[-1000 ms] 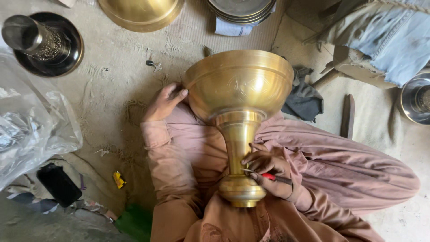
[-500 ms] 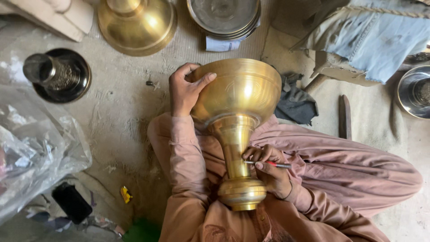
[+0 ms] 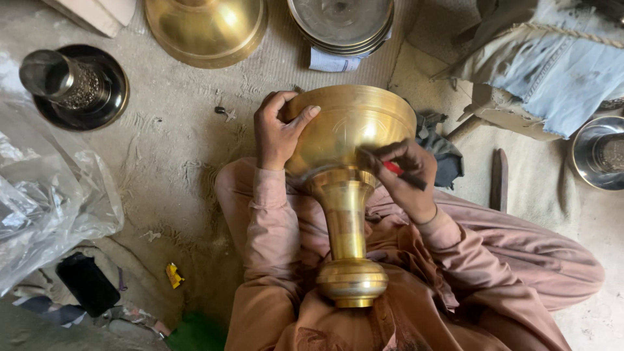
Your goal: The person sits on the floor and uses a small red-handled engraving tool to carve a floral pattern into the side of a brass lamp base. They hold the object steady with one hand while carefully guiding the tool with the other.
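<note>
Left hand (image 3: 278, 133) is laid on the left wall of the brass goblet (image 3: 348, 188), fingers spread and curled over the rim, thumb pressed flat against the bowl. Right hand (image 3: 406, 175) is closed with fingers together around one red-and-black pen (image 3: 403, 174), tip set against the bowl's right side. One goblet is counted, lying across the lap on pink-clad legs, centre of scene. Also counted: one second brass vessel (image 3: 207, 29) at far centre-left, one stack of steel plates (image 3: 341, 26) at far centre on a folded cloth, one dark dish (image 3: 81, 88) holding a steel cup at far left, one steel bowl (image 3: 598, 153) at right edge, one clear plastic sheet (image 3: 52, 201) at left, one black phone (image 3: 88, 283) at near left, one yellow scrap (image 3: 173, 275) on the floor near it. Against the earlier frame, the right hand has been moved up from the stem to the bowl; the left hand has stayed on the bowl's left side, slid a little nearer. Goblet's long axis runs near-to-far, the round foot near at the lap, the open mouth pointed far, tilted slightly.
</note>
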`<action>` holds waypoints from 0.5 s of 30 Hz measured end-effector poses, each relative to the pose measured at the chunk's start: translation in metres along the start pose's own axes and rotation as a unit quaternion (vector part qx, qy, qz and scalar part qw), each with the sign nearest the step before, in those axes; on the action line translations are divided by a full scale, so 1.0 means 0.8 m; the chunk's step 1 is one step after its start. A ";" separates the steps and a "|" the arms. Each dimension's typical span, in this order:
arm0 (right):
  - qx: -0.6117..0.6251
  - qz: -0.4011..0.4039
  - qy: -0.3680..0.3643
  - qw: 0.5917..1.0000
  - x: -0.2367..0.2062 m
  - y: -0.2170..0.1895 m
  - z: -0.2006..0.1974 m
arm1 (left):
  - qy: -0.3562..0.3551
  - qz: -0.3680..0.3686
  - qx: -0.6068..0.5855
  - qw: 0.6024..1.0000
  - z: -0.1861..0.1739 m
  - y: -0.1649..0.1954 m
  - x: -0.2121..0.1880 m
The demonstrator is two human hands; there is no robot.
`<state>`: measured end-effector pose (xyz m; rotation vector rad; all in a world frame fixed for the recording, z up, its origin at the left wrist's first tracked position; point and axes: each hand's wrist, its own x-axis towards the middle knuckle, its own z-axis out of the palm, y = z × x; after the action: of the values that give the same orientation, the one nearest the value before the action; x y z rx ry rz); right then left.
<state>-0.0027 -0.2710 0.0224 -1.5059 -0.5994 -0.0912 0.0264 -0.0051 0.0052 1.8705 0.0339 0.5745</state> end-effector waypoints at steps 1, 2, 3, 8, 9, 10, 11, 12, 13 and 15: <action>-0.020 0.013 -0.002 1.000 0.008 -0.005 0.003 | 0.001 -0.003 -0.002 1.000 0.001 0.003 0.000; -0.040 0.023 -0.005 0.999 0.016 -0.010 0.006 | 0.004 -0.005 -0.003 1.000 0.001 0.005 -0.001; -0.060 0.035 -0.009 0.998 0.025 -0.014 0.007 | 0.006 -0.009 -0.004 1.000 0.002 0.008 -0.001; 0.014 0.119 0.012 0.993 0.050 -0.023 0.018 | 0.015 -0.022 0.003 1.000 0.003 0.015 -0.008; 0.038 0.153 0.032 0.987 0.053 -0.024 0.018 | 0.018 -0.013 0.006 1.000 0.004 0.016 -0.007; 0.038 0.154 0.035 0.987 0.054 -0.025 0.019 | 0.021 -0.004 0.009 1.000 0.004 0.017 -0.007; 0.037 0.156 0.040 0.986 0.054 -0.027 0.019 | 0.024 0.005 0.011 1.000 0.005 0.018 -0.007; 0.037 0.156 0.045 0.986 0.054 -0.029 0.020 | 0.021 0.003 0.011 1.000 0.003 0.019 -0.008; 0.032 0.154 0.047 0.986 0.054 -0.030 0.021 | 0.018 0.002 0.010 1.000 0.003 0.020 -0.008; 0.022 0.156 0.055 0.986 0.053 -0.034 0.022 | 0.014 0.000 0.009 1.000 0.003 0.023 -0.009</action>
<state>0.0169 -0.2441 0.0644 -1.5227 -0.2709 0.0793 0.0163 -0.0162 0.0179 1.8800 0.0591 0.6023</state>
